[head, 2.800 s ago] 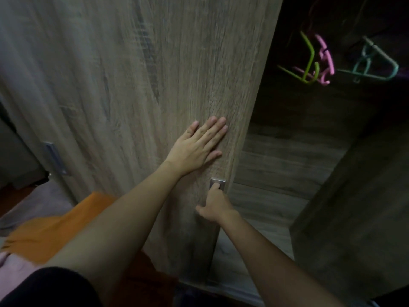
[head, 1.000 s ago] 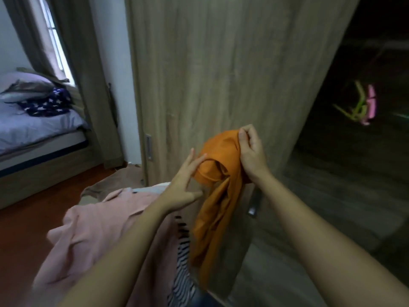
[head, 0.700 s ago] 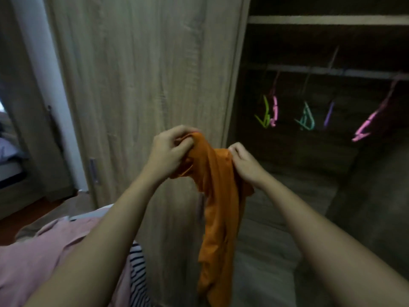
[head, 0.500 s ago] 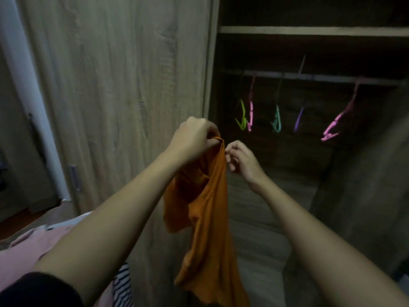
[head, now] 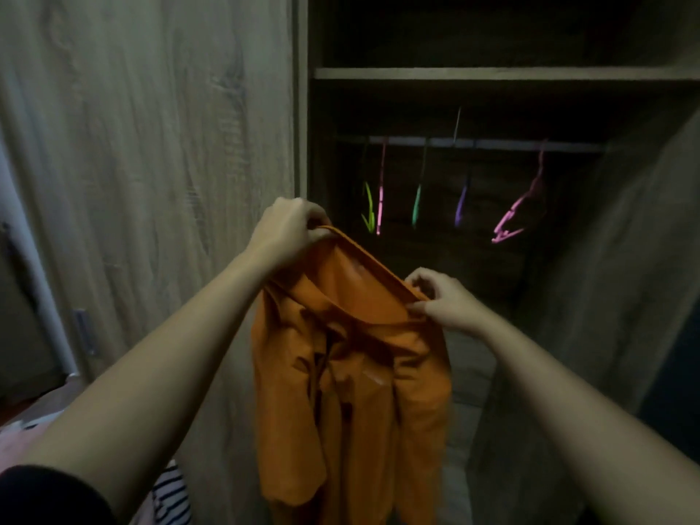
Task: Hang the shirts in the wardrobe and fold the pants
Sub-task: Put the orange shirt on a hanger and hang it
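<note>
Although the wardrobe (head: 621, 267) stands open, with its door (head: 151, 183) to the left of the rail (head: 492, 144), nothing hangs there yet. The rail carries only bare plastic hangers (head: 416, 210), five as far as the dim light lets me count. Four hang edge-on and a pink one at the right end of the rail is turned sideways. By my reading the job is at its very start.

The first piece, an orange shirt (head: 352, 373), is held up in front of and below the rail, on no hanger. The left hand (head: 288, 229) has its fingers curled over one side of the neck opening, on the side nearer the rail. The right hand (head: 443, 297) pinches the other side between thumb and fingertips, lower down. Between them the neck edge is drawn into a taut line.

What seems left is to take a hanger, slip it into the neck, hook it on the rail, then deal with the rest. Far below the rail to the left lie a striped garment (head: 172, 498) and a pink garment (head: 15, 441). I cannot tell whether they are shirts or pants, and no folded pants are in view.

The shirt looks soft and thin. It hangs limp and creased, with folds bunched under the neck, and its hem drops out of view. A few pale patches on the cloth are too dim to make out.
</note>
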{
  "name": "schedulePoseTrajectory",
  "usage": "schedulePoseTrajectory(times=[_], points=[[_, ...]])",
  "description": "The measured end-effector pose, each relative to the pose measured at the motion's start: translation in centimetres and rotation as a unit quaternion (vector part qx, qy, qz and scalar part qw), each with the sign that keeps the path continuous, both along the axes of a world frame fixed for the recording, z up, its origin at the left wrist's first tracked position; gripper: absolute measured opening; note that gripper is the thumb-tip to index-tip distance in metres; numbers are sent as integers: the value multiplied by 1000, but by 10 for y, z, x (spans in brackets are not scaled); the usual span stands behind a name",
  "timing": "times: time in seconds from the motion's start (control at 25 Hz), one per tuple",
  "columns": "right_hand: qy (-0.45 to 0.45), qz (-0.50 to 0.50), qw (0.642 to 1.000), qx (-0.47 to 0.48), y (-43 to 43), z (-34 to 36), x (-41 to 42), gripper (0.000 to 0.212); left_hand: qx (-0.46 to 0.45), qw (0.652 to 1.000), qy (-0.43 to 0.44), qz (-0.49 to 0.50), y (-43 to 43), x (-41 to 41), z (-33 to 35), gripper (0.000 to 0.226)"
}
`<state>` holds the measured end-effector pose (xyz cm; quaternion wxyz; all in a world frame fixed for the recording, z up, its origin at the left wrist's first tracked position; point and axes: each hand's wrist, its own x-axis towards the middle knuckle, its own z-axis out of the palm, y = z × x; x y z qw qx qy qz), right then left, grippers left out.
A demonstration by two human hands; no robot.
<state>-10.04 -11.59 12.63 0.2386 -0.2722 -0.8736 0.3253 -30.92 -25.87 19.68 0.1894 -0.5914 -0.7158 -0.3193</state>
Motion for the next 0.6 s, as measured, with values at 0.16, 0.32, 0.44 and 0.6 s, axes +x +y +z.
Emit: schedulePoseTrajectory(times=[0.16,0.32,0.44,0.6], points=[[7,18,1000,7,19,32,18,20,-96,995,-22,-6,-2,-24,-8,23],[73,13,997,5,31,63,29,32,-152,979,-128,-45,-13,-47,-13,19],[-67,-30,987,144,38,60,30,30,-191,962,-190,-36,-13,-52,-31,24],[-135,-73,964,215,42,41,16,40,-135,946,-265,-125,-7,-44,-25,25]])
